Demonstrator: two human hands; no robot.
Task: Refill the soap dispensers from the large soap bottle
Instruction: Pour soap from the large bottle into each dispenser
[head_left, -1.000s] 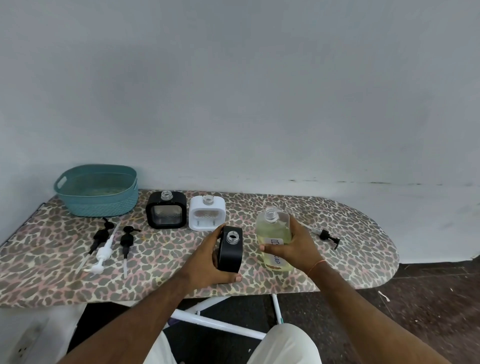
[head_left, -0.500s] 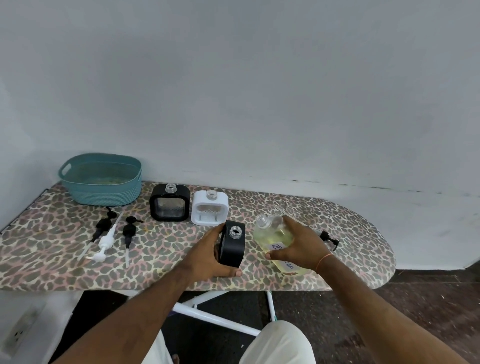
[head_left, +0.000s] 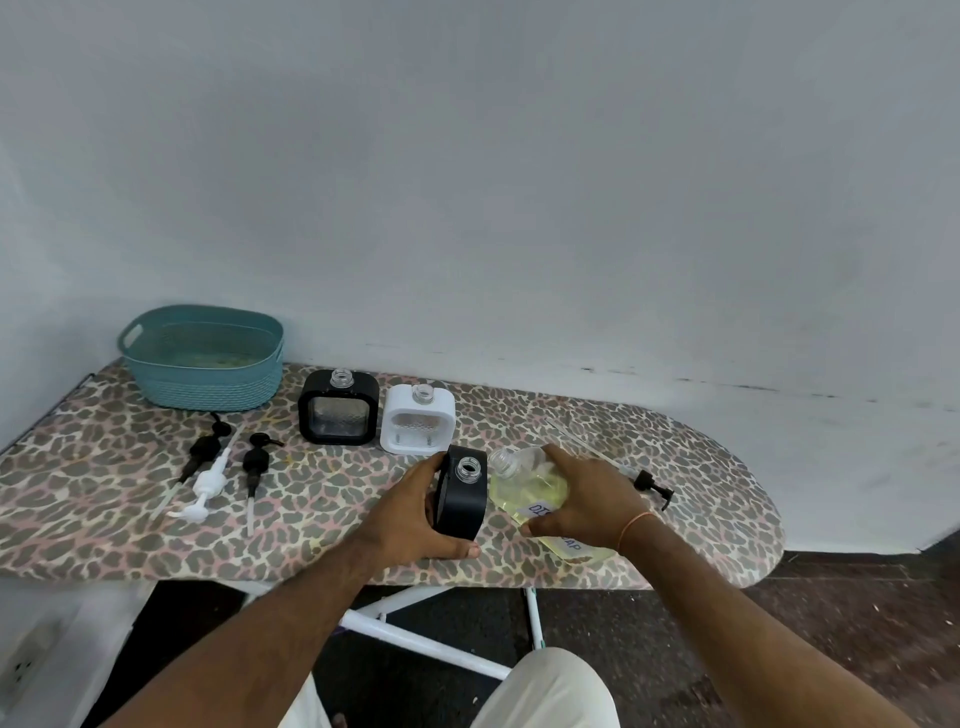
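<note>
My left hand (head_left: 415, 517) grips a black square soap dispenser (head_left: 462, 493) standing upright near the board's front edge, its neck uncapped. My right hand (head_left: 584, 499) holds the large clear soap bottle (head_left: 530, 483) of yellow liquid, tilted left so its uncapped mouth lies close beside the dispenser's neck. Behind them stand a second black dispenser (head_left: 338, 409) and a white dispenser (head_left: 418, 422), both uncapped.
The leopard-print ironing board (head_left: 104, 467) carries a teal basket (head_left: 203, 356) at back left. Two black pumps (head_left: 228, 457) and a white pump (head_left: 205, 488) lie at left. Another black pump (head_left: 649, 483) lies right of my right hand. Floor lies below the board's right end.
My right hand has lifted and tilted the large bottle from upright toward the black dispenser's neck. My left hand keeps its grip on the dispenser.
</note>
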